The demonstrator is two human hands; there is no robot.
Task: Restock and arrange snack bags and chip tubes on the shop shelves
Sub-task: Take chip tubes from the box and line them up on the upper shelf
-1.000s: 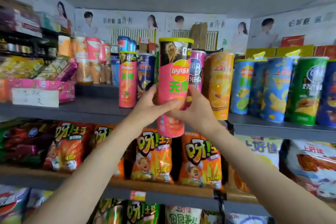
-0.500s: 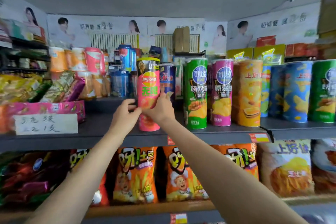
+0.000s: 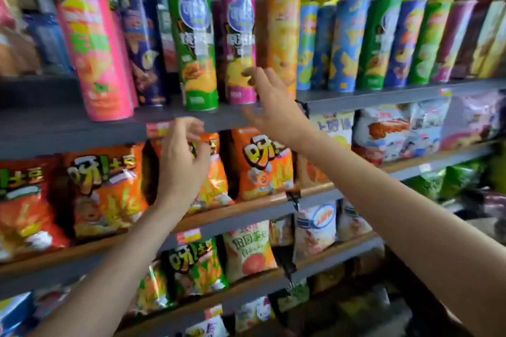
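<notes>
pink chip tube [image 3: 94, 57] stands beside green tube [image 3: 195, 44] and magenta tube [image 3: 241, 46]; left hand [image 3: 182, 164], right hand [image 3: 269, 102] loose, empty.

The pink tube [image 3: 97, 57] stands at upper left on the grey shelf [image 3: 68, 128], free of both hands. The left hand [image 3: 182, 161], at centre, hangs below the shelf edge with loosely curled fingers, holding nothing. The right hand [image 3: 269, 107], just right of centre, spreads open before the magenta tube [image 3: 239, 44] and orange tube [image 3: 282, 35]. Orange bags [image 3: 262, 161] fill the row below.
</notes>
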